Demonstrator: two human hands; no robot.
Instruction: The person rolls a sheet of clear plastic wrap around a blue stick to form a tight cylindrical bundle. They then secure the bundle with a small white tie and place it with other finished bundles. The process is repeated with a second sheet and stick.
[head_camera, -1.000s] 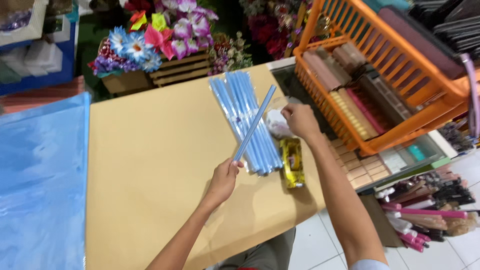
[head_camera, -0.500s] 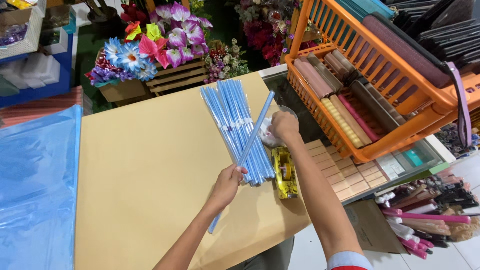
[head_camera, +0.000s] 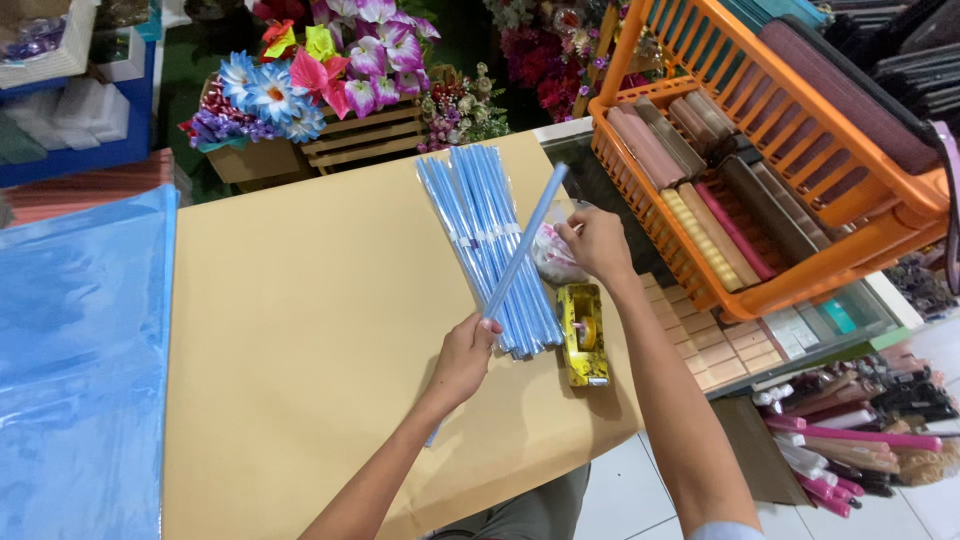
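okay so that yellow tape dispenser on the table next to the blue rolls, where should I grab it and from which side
Probably across its two long sides at mid-body, coming straight down from above. The yellow tape dispenser lies flat and narrow on the tan table, its right side free. The blue rolls crowd its left side, so keep fingers close to the body there. Avoid the tape wheel on top.
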